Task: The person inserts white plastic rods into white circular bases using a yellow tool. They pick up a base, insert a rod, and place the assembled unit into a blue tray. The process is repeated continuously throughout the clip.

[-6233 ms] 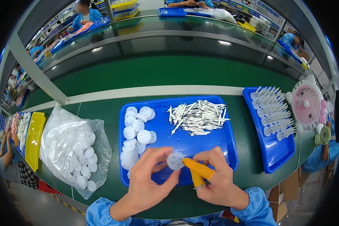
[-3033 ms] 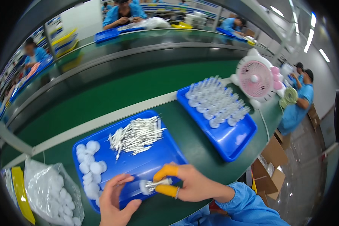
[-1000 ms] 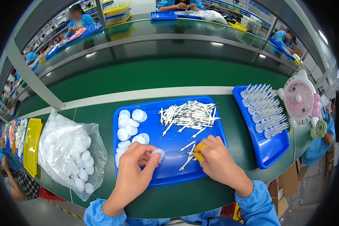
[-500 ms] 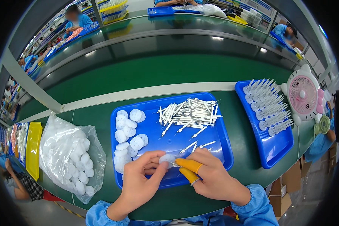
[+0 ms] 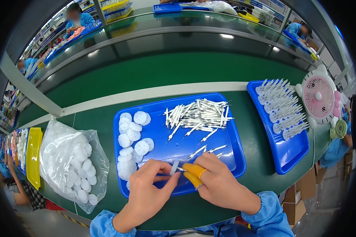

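Over the near edge of a blue tray (image 5: pixel 162 128), my left hand (image 5: pixel 146 195) pinches a translucent white disc (image 5: pixel 174 168) between thumb and fingers, its edge turned up. My right hand (image 5: pixel 225 185), with yellow finger covers (image 5: pixel 194 173) on two fingers, is closed on a thin white stick-like part (image 5: pixel 180 169). The tip of that part meets or nearly meets the disc; most of it is hidden by the fingers. In the tray, similar discs (image 5: pixel 126 168) lie along the left side and a heap of thin white sticks (image 5: pixel 197 114) fills the far right.
A clear plastic bag (image 5: pixel 73 166) of white discs stands left of the tray, beside a yellow tray (image 5: pixel 35 158). To the right, a second blue tray (image 5: pixel 290 160) holds rows of discs with upright sticks (image 5: pixel 281 106). A pink-and-white fan (image 5: pixel 319 95) stands beyond it. Other people work across the bench.
The disc in my left hand has turned from showing its flat face to standing nearly edge-on. My right hand has shifted slightly left. The whole view has moved a little.
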A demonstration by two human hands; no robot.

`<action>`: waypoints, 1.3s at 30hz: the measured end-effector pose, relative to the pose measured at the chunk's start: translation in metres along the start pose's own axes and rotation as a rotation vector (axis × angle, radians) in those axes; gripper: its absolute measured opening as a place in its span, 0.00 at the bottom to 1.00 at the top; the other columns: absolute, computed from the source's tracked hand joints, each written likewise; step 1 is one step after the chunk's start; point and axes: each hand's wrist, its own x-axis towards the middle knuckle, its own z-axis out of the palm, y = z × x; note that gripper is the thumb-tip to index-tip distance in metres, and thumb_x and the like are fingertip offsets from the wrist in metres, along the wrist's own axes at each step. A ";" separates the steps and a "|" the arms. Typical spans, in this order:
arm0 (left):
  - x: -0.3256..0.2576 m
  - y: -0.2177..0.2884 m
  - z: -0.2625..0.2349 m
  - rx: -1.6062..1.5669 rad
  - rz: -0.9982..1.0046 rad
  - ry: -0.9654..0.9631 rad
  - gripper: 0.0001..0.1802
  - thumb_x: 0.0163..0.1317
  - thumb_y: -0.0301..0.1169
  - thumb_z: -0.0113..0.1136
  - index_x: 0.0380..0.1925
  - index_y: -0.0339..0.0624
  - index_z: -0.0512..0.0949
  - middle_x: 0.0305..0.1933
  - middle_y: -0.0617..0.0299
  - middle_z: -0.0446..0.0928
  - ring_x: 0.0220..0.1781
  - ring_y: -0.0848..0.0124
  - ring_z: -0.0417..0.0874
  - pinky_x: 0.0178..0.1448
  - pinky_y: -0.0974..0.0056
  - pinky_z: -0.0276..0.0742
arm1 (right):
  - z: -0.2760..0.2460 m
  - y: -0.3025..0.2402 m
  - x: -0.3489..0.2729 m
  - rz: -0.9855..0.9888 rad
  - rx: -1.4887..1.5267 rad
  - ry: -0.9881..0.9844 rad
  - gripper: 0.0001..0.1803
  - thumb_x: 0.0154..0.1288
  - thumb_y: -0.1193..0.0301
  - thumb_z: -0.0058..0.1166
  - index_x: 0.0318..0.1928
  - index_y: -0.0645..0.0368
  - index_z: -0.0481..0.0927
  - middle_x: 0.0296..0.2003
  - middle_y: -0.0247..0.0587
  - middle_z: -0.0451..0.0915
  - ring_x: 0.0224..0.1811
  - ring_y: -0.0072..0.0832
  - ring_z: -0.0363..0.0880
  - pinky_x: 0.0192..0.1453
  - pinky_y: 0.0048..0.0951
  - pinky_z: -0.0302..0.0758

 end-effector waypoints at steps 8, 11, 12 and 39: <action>-0.004 -0.006 0.006 0.104 0.171 0.055 0.09 0.59 0.18 0.72 0.39 0.31 0.83 0.38 0.52 0.82 0.34 0.60 0.90 0.39 0.62 0.90 | 0.011 -0.007 -0.003 0.007 0.079 0.108 0.22 0.48 0.85 0.65 0.48 0.72 0.87 0.36 0.46 0.79 0.39 0.43 0.78 0.41 0.40 0.77; -0.009 -0.007 0.007 0.138 0.191 0.052 0.10 0.59 0.18 0.72 0.40 0.32 0.82 0.38 0.52 0.81 0.32 0.59 0.89 0.36 0.61 0.86 | 0.014 -0.010 -0.006 0.032 0.100 0.108 0.22 0.45 0.85 0.64 0.47 0.75 0.85 0.38 0.48 0.77 0.43 0.45 0.78 0.45 0.43 0.78; -0.010 -0.004 0.007 0.147 0.186 0.042 0.10 0.59 0.18 0.71 0.41 0.32 0.82 0.38 0.52 0.81 0.32 0.59 0.89 0.35 0.61 0.86 | 0.016 -0.011 -0.005 0.041 0.097 0.118 0.22 0.45 0.85 0.63 0.47 0.75 0.85 0.38 0.48 0.77 0.42 0.46 0.78 0.45 0.43 0.78; 0.003 -0.004 -0.010 -0.021 0.031 -0.027 0.09 0.68 0.16 0.66 0.47 0.31 0.83 0.46 0.57 0.81 0.44 0.71 0.88 0.45 0.67 0.90 | -0.015 -0.003 0.006 -0.008 0.153 -0.047 0.28 0.48 0.89 0.61 0.54 0.66 0.89 0.37 0.47 0.77 0.39 0.43 0.76 0.41 0.40 0.73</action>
